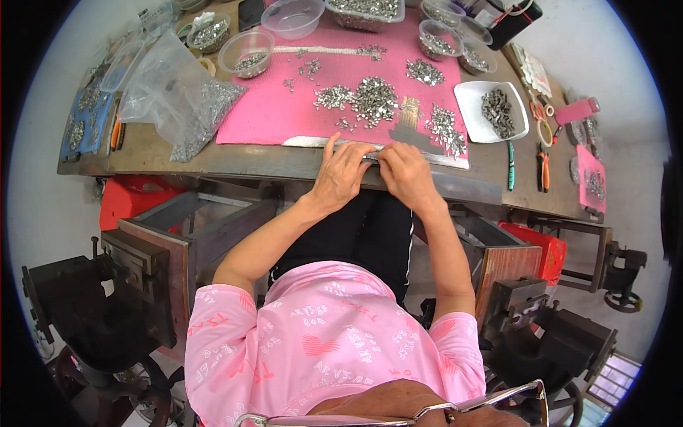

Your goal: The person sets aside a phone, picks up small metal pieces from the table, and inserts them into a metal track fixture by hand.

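At the front edge of the table, my left hand (341, 172) and my right hand (408, 174) meet with their fingertips nearly together. Both pinch a small grey metal piece (371, 157), mostly covered by the fingers, so its exact kind does not show. Just beyond them lies a pink mat (274, 117) with a white strip along its near edge. Loose shiny metal pieces form a large pile (376, 101) in its middle, a smaller pile (333, 97) to the left and another pile (446, 130) to the right.
A clear plastic bag (167, 92) of metal bits lies left. Right of the mat are a white tray (466, 110) holding darker pieces, a green-handled tool (511, 167) and orange-handled pliers (543, 171). Plastic tubs (245, 53) line the back. Vises (135, 285) stand below the table.
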Action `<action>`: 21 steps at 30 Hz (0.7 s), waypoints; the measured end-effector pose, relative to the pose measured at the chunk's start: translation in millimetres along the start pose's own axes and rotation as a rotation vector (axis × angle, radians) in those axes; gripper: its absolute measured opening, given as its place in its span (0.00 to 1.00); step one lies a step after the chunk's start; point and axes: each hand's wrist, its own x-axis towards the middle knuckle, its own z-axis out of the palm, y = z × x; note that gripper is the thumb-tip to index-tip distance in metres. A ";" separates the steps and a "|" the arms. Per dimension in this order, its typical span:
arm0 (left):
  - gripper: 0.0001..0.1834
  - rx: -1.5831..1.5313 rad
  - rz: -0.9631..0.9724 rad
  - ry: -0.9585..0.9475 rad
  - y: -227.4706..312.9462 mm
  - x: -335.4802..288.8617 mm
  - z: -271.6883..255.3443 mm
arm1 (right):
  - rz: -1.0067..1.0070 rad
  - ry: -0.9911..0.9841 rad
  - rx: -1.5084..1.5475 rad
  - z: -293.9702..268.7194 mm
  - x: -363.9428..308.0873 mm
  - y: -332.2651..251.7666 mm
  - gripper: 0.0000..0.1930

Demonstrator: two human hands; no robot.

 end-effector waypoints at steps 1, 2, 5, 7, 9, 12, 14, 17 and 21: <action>0.21 -0.004 0.004 -0.002 -0.2 -0.1 1.2 | -0.022 0.026 -0.085 1.8 -3.5 -6.3 0.09; 0.21 -0.013 -0.003 0.003 0.2 0.9 1.7 | -0.040 0.055 -0.172 2.7 -6.1 -9.6 0.10; 0.20 0.018 0.008 -0.007 2.1 2.8 -0.5 | -0.013 0.090 -0.006 2.6 -13.6 -3.5 0.15; 0.20 0.053 0.032 -0.024 2.5 1.7 -1.4 | 0.167 0.109 0.086 -9.8 -22.8 0.8 0.17; 0.18 0.155 0.041 -0.042 3.7 0.5 -0.4 | 0.325 0.106 0.163 -28.3 -29.9 5.4 0.22; 0.16 0.189 0.064 -0.062 5.8 4.0 1.9 | 0.470 -0.083 0.236 -42.4 -43.7 6.6 0.27; 0.16 0.221 0.103 -0.073 5.2 8.8 -4.5 | 0.491 -0.097 0.276 -36.7 -48.9 10.9 0.29; 0.34 0.240 0.003 -0.053 -7.2 5.1 -33.8 | 0.359 -0.089 0.281 -22.7 -51.1 29.9 0.30; 0.28 0.366 -0.019 -0.180 -60.1 -11.5 -52.4 | 0.320 -0.031 0.310 -15.8 -52.1 34.2 0.28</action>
